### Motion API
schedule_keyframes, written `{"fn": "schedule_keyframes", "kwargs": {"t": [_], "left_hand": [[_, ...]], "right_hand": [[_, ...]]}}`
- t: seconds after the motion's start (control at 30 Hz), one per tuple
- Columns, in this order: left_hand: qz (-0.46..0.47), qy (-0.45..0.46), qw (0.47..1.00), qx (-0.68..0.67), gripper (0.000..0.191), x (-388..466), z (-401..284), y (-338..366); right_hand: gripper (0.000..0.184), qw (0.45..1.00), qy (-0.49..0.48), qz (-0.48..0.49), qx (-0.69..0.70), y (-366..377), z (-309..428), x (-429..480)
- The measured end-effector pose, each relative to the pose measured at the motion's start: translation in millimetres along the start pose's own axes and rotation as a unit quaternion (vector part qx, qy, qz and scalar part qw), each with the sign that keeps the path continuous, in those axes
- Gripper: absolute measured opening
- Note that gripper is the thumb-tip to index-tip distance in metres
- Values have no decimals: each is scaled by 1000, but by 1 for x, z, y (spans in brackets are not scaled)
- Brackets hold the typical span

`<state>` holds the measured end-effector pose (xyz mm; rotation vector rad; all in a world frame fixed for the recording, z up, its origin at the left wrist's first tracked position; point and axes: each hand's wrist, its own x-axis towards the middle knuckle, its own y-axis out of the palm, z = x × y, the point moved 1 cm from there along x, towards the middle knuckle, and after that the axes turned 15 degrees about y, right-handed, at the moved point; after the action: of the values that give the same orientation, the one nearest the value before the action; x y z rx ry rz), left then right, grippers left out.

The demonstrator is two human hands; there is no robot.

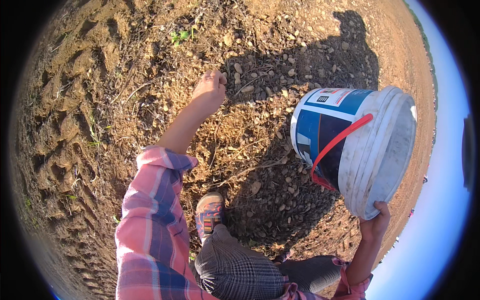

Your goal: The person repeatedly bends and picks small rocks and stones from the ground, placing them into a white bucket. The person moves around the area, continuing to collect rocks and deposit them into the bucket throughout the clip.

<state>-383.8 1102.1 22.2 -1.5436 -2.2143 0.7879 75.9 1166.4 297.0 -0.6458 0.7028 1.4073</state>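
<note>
My right hand (375, 221) grips the rim of a white plastic bucket (354, 150), thumb at the rim. The bucket lies tilted on its side in the picture, its mouth towards the right, with a blue and dark printed label and a red handle (339, 137). Bare, smudged inner wall shows; its bottom is hidden. My left hand (212, 88) is apart from the bucket, over the soil, its fingers curled and the thumb near the forefinger. Whether it holds something small cannot be told. Near its fingertips, small tan lumps (238, 68), stones or peanuts in the shell, lie on the soil.
Rough brown soil (123, 123) carries dry stems, clods and a small green plant (180, 36). My shoe (210, 212) stands below my left hand. Shadows cross the ground. Far people and a green tree line show along the right horizon.
</note>
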Motion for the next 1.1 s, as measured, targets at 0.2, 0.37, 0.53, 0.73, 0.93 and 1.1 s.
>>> {"fn": "schedule_keyframes", "kwargs": {"t": [0.2, 0.37, 0.53, 0.73, 0.93, 1.1], "left_hand": [[92, -72, 978, 174, 52, 52, -21, 34], [48, -89, 989, 106, 38, 45, -13, 33], [56, -66, 995, -56, 29, 28, 0, 24], [-40, -156, 899, -407, 35, -19, -4, 3], [36, -257, 914, -312, 38, -66, 4, -34], [-12, -192, 962, -192, 16, -58, 7, -55]], "right_hand": [[66, 999, -20, -22, 23, 6, -2, 2], [64, 999, -30, -10, 10, 38, 24, 23], [55, 992, -59, 75, -79, 118, 73, 72], [57, 984, -109, 115, -85, 241, 111, 143], [59, 972, -149, 156, -94, 306, 105, 216], [60, 986, -45, 147, 63, 305, 31, 203]]}}
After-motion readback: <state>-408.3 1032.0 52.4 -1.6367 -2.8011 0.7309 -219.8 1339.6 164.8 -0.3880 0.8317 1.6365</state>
